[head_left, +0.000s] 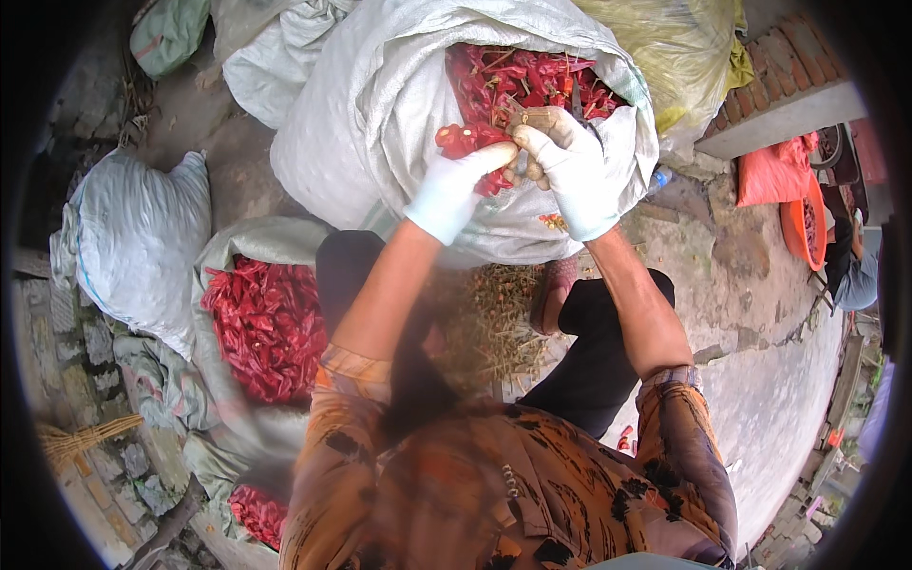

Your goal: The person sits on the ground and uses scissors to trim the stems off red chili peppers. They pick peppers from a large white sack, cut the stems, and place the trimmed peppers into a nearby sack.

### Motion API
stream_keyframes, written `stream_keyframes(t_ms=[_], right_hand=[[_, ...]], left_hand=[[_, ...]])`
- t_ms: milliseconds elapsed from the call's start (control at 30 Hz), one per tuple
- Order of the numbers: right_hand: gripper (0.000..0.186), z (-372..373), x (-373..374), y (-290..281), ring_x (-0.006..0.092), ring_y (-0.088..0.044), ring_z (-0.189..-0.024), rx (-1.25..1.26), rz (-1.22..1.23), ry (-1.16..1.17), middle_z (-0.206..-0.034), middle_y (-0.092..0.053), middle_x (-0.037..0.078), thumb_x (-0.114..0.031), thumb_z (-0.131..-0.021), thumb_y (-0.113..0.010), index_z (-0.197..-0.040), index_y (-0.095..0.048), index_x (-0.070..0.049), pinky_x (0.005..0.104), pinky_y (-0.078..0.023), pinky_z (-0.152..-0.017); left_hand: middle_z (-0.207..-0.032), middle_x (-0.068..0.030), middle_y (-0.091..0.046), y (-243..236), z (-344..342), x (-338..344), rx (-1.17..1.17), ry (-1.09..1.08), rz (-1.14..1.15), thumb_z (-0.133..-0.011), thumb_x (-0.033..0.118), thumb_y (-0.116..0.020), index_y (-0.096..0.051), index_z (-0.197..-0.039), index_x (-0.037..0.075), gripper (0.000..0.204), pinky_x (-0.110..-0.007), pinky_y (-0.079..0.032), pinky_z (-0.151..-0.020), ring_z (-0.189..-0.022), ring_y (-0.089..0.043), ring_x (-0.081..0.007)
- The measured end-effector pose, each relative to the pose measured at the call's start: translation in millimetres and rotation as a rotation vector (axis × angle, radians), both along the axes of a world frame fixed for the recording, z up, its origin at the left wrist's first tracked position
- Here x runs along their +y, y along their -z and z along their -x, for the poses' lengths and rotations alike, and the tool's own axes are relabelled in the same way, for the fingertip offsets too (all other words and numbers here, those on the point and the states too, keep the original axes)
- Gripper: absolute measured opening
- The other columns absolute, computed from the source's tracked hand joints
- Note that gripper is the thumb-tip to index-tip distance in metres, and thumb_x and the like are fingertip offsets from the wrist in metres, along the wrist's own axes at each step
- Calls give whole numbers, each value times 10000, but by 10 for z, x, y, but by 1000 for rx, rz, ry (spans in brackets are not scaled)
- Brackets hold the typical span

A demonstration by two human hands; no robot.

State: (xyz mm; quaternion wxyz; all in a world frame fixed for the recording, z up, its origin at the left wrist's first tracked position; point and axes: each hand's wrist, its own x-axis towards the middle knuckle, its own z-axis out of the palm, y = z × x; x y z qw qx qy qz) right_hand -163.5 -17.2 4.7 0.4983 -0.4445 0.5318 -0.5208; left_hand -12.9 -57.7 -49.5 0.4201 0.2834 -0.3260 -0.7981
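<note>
Both my hands wear pale gloves with soiled fingertips and meet above a large white woven sack (332,123) of dried red chili peppers (513,74). My left hand (454,188) is closed round a small bunch of red chili peppers (458,140), their cut or stem ends facing up. Against it, my right hand (568,171) is closed, thumb and fingers pinched together by the stems. What it grips is hidden by the fingers. A slim dark piece (576,98) sticks up behind the right fingers; its kind cannot be made out.
An open sack of red chilies (266,328) stands by my left knee, a full white sack (142,247) beyond it. Stem scraps (503,323) litter the ground between my legs. A yellowish sack (655,57), a brick ledge (774,81) and an orange basin (804,226) near another person are rightward.
</note>
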Motion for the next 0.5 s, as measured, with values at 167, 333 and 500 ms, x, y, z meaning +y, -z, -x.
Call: stream_keyframes(t_ms=[167, 333, 500], right_hand=[[170, 155, -82, 284, 18, -387, -470, -710, -42, -150, -769, -587, 4, -99, -940, -573, -1081, -583, -5, 179, -359, -439], [194, 235, -27, 141, 25, -421, -487, -893, -105, -246, -793, -594, 20, -121, -961, -539, -1107, -577, 0, 153, -303, -417], [278, 591, 171, -222, 30, -530, -544, 278, -471, -853, -741, -654, 37, -262, -927, -615, -942, -688, 6, 191, -418, -489]], left_hand=[[-841, -74, -640, -134, 49, 52, 53, -35, -20, -863, 21, -616, -636, -973, -15, 117, -332, -524, -672, -737, -605, -164], [-808, -62, -608, -100, 35, 61, 55, -3, 66, -869, 40, -601, -616, -971, -13, 116, -344, -520, -691, -710, -579, -163], [-804, -69, -604, -217, -162, -33, 101, -41, 91, -866, 82, -608, -596, -1033, -17, 195, -345, -504, -673, -683, -562, -156]])
